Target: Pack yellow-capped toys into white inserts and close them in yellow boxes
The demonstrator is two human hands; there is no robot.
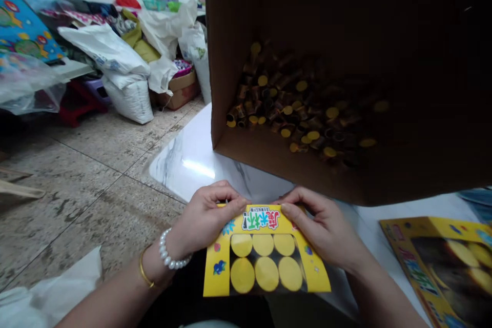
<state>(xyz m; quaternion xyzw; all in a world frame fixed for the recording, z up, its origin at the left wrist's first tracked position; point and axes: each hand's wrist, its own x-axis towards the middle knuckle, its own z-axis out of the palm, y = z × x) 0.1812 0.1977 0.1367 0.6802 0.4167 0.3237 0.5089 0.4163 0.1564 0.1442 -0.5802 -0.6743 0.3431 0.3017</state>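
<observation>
Between my two hands is a yellow candy box (217,282) with a clear window, through which several round yellow lids show. Its printed lettering is upside down to me. My left hand (217,215), with a pearl bracelet and a gold bangle at the wrist, pinches the far left edge. The far right edge is gripped by my right hand (317,223), thumb on top and fingers behind. Just beyond my hands, a large open cardboard box (246,151) lies tipped toward me. Many small yellow-lidded cups (286,110) are heaped inside it.
A second yellow windowed box (407,266) lies at the right on the white marbled table (180,164). White sacks (126,92), a brown carton (182,89) and a red stool (79,107) stand on the tiled floor at left. A blue patterned board (28,31) leans farther left.
</observation>
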